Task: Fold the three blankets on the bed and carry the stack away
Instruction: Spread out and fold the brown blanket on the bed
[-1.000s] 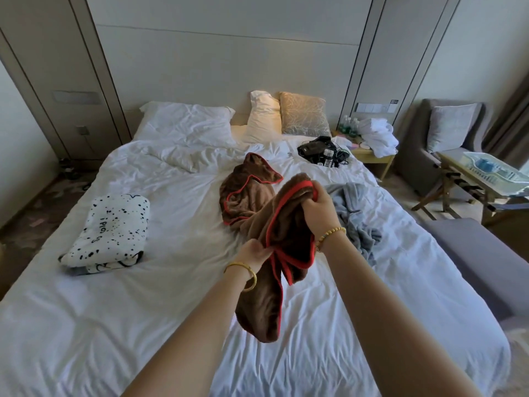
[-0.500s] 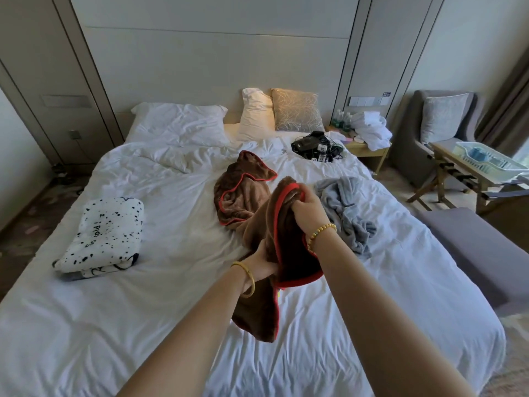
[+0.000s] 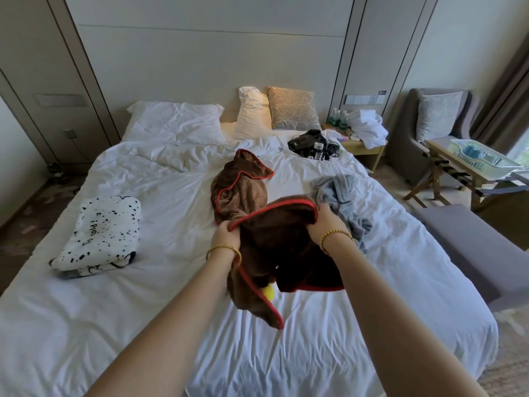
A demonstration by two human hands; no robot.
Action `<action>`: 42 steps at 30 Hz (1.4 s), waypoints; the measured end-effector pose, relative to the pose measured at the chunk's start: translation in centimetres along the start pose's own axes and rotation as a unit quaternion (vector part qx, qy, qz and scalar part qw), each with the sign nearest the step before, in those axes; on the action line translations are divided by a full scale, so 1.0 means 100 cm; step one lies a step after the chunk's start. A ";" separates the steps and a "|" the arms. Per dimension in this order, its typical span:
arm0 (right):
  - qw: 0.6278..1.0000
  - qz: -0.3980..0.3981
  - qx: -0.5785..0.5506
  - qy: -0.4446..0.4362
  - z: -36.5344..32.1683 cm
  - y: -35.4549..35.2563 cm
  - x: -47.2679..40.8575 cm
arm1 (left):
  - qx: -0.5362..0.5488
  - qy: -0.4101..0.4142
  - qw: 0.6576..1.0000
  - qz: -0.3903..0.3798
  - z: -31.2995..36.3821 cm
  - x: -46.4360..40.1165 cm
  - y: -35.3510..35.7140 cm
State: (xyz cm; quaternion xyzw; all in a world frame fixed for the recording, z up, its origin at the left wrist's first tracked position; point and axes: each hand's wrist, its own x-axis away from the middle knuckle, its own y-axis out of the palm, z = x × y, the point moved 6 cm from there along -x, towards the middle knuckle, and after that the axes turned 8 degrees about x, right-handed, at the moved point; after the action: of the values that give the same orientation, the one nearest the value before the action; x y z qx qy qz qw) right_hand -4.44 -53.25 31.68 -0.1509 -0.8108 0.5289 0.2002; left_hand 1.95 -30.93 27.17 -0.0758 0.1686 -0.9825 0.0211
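Both arms extended fwd from bottom of view, forearms bare, converging toward centre. Left hand [image 3: 227,234]: fingers curled, pinching cloth edge, back of hand up; gold bangle on wrist. Right hand [image 3: 325,222]: fingers curled over cloth edge, thumb side toward left hand; gold bead bracelet on wrist. Hands held apart at approx. same height, right slightly further fwd. Both raised above the surface below.

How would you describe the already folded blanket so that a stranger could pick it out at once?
Start at the white bed and look to its left edge, about halfway down. The folded blanket lies there alone as a neat pad. Unlike the brown blanket and the crumpled grey blanket, it is white with black speckles.
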 end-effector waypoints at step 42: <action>0.964 -0.235 0.022 -0.120 0.003 0.108 -0.006 | 0.538 -0.143 0.827 -0.074 0.038 0.009 -0.029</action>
State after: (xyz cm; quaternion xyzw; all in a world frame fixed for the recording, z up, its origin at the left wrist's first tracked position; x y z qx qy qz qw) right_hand -3.72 -49.49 21.54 0.1127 -0.8299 0.4988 0.2234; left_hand 1.57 -29.52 31.79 -0.2048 -0.3981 -0.8941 0.0100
